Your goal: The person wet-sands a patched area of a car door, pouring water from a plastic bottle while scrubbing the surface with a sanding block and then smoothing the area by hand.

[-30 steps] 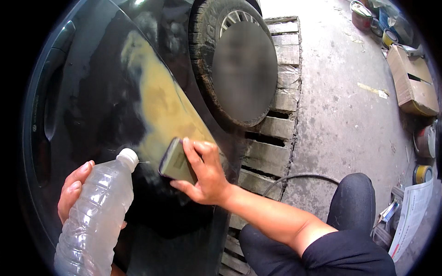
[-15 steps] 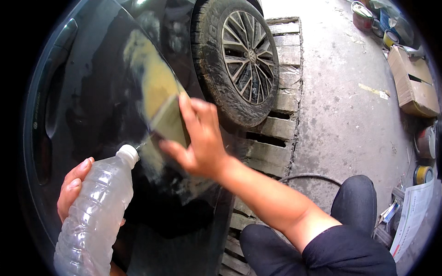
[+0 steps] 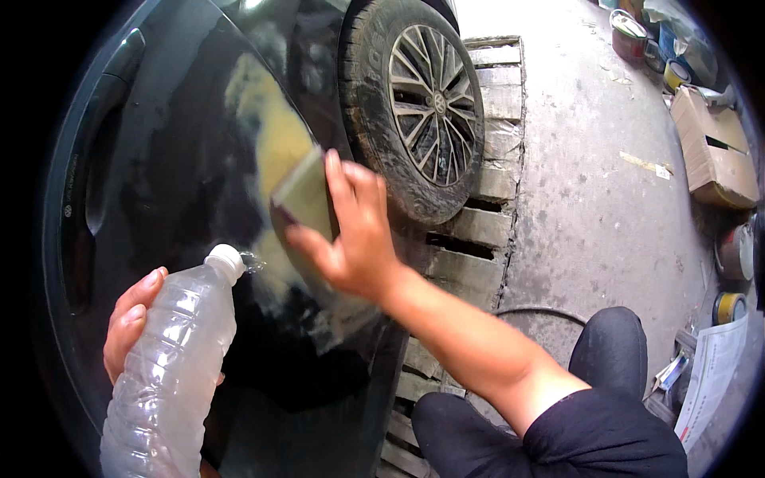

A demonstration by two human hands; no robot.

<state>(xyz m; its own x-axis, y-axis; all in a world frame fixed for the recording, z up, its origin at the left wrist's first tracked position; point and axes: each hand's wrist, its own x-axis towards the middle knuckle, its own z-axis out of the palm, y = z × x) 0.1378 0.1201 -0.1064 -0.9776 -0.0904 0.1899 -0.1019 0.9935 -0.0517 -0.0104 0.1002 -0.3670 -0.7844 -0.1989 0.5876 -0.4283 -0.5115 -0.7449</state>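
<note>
My right hand (image 3: pixel 351 231) presses a flat sanding block (image 3: pixel 301 199) against the dark car body panel (image 3: pixel 159 159), over a yellowish filler patch (image 3: pixel 267 127) beside the wheel arch. My left hand (image 3: pixel 131 319) grips a clear plastic bottle (image 3: pixel 171 374) with a white cap. The bottle is tilted toward the panel and a thin squirt of water leaves the cap just left of the block. The panel below the block looks wet and smeared.
A dirty car wheel (image 3: pixel 422 103) stands right of the panel on a wooden pallet (image 3: pixel 470 239). Paint cans (image 3: pixel 629 32), a cardboard box (image 3: pixel 713 147), tape rolls and papers (image 3: pixel 713 374) lie along the concrete floor's right edge. A hose (image 3: pixel 542 312) curves near my knee.
My right hand has slid the sanding block up the panel along the yellowish patch. The left hand and bottle have stayed in place, and water now squirts from the cap.
</note>
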